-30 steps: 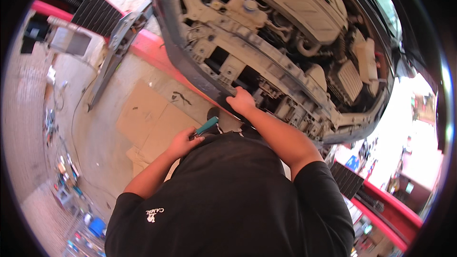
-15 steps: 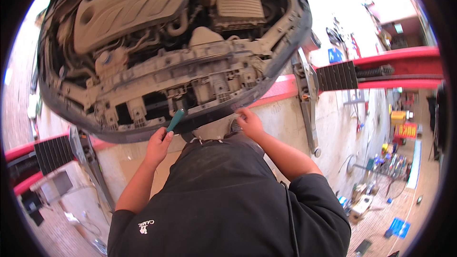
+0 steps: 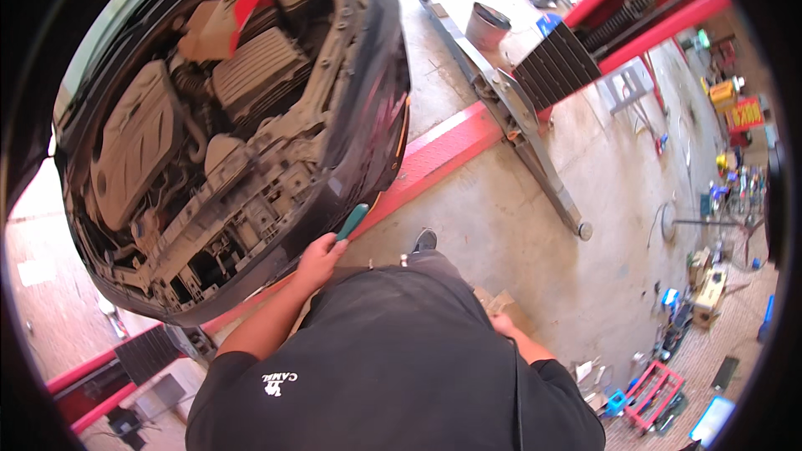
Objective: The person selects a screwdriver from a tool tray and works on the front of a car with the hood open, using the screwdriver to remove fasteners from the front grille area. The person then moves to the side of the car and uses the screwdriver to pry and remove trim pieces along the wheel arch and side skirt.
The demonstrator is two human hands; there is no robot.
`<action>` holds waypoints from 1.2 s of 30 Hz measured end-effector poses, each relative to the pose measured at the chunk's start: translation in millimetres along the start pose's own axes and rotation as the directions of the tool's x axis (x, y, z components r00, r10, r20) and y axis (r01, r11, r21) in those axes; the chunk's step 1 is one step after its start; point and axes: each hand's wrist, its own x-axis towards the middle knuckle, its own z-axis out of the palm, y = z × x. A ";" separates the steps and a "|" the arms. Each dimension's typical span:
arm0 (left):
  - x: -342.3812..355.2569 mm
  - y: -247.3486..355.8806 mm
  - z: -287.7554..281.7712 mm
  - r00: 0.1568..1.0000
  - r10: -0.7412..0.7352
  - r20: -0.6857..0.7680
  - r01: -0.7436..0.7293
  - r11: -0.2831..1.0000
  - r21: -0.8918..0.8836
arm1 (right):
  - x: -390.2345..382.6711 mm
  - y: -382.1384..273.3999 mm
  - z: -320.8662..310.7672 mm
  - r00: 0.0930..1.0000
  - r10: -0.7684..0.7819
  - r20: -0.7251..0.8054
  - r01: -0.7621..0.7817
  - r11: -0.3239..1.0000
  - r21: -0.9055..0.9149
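In my left hand (image 3: 318,260) is a teal-handled tool (image 3: 353,221), held pointing up beside the front edge of a car (image 3: 332,209). The car's hood is up, showing a dusty engine cover (image 3: 134,150), an air filter box (image 3: 255,71) and exposed front brackets (image 3: 251,217). My right hand (image 3: 501,324) is low beside my right hip, near cardboard (image 3: 514,305) on the floor; its fingers are mostly hidden by my body and too small to read.
A red lift beam (image 3: 434,150) crosses under the car, with a grey lift arm (image 3: 543,175) to the right. Beyond are a bucket (image 3: 487,27), a pedestal fan (image 3: 735,225), a red metal frame (image 3: 647,397) and scattered tools along the right. My shoe (image 3: 425,240) is on the concrete floor.
My view has swung rightward, so the car now sits at the left. My right hand has left the bumper edge and dropped beside my hip. My left hand still holds the tool.
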 end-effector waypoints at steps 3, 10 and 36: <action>41.3 50.1 64.0 0.990 -0.017 0.141 0.025 0.998 -0.057 | 41.6 -6.1 -44.9 0.998 0.008 -0.059 0.016 0.920 0.393; 136.4 159.1 135.8 0.897 0.183 0.402 -0.292 0.928 0.231 | 82.2 -88.4 -171.1 0.939 -0.134 -0.318 0.296 0.787 0.541; 570.8 396.7 103.6 0.986 -0.023 0.167 0.002 0.992 0.123 | 180.9 -496.9 -499.2 0.953 -0.294 -0.074 0.298 0.861 0.412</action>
